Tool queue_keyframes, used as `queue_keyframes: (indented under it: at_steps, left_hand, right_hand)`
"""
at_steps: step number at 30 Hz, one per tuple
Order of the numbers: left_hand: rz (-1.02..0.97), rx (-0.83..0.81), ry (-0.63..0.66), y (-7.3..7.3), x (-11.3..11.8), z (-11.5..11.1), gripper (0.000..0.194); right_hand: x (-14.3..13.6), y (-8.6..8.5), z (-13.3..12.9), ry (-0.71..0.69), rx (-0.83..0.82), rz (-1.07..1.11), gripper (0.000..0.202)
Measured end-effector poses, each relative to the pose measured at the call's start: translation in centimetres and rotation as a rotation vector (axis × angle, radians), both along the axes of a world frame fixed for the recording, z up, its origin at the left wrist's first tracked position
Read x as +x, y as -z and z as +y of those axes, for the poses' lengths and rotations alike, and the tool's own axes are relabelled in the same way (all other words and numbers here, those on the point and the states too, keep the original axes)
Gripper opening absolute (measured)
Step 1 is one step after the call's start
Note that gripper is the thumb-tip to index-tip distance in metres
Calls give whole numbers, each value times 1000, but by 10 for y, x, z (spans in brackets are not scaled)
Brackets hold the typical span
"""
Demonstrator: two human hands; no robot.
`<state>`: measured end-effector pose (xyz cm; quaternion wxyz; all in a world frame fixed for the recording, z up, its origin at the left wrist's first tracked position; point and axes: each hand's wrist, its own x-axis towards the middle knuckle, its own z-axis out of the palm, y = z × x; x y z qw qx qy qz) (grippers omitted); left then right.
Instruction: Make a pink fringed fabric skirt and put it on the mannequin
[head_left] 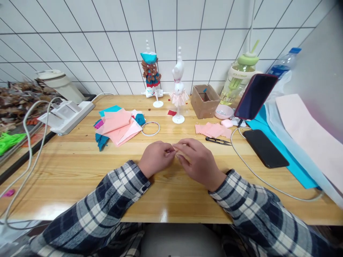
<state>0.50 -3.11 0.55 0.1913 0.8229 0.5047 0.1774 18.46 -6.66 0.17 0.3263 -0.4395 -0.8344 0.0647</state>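
Observation:
Over the middle of the table, my left hand (157, 159) is closed in a pinch, its fingers curled at the tips. My right hand (200, 162) meets it fingertip to fingertip, thumb and forefinger drawn together. Between them is something tiny and pale pinkish, mostly covered by the fingers. Beyond the hands stands a small white dress form (178, 73) wearing a pink ruffled paper skirt (179, 98). Right of my right hand lie pink crepe paper pieces with notched edges (213, 130) and black thread snips (218, 141).
A second dress form in a brown and teal outfit (150, 69) stands behind. Coloured paper sheets (118, 123) and a white ring (150, 133) lie left. On the right are a cardboard box (205, 105), a propped phone (255, 96), a flat phone (265, 148) and a looping cable (257, 175).

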Motion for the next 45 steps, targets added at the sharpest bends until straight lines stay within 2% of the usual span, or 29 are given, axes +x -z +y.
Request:
queue_keyframes:
  at_steps: [3,7,10,12,14,18,21,24,28,31,35,39,42,45]
  left_hand:
    - [-255,-237,-57,-3,-1,2,26]
    - [-339,-298,-65,-6,1,0,20]
    - [-446,-416,-39,-3,0,1,22]
    - [-577,-573,-32,0,-2,2,24]
    - [-700,-709,-12,3,-4,4,22]
    - [-843,-862,52,5,-6,6,16]
    - [-868,-944,78,4,-5,5,16]
    - [-853,-937,101,1,-5,5,22]
    - [-752,-757,107,0,-6,7,26]
    - [-697,-668,35,2,-8,9,26]
    - [-711,-678,44,3,-8,9,28]
    - [-673,-617,40,4,-6,8,36]
    - [-748,-601,-20,5,-3,7,31]
    - [-865,-628,-58,6,0,7,40]
  right_hand:
    - [2,6,8,70,-173,239,39]
    - [0,13,17,71,-596,444,30]
    - [-1,15,20,6,-712,586,24]
    - [-1,14,20,-15,-679,631,22]
    - [1,13,19,-23,-562,584,19]
    - [9,9,17,-127,-196,335,14]
    - [16,5,16,-186,16,115,16]
    - [22,0,17,-203,66,-69,19]
    - [23,0,19,-165,5,-95,18]
    - [20,5,19,-101,-181,70,13]
    - [16,9,18,-96,-468,420,37]
    - [12,11,20,-22,-492,393,17]
    - [10,13,22,36,-539,451,16]
    - [9,15,22,82,-632,542,20]
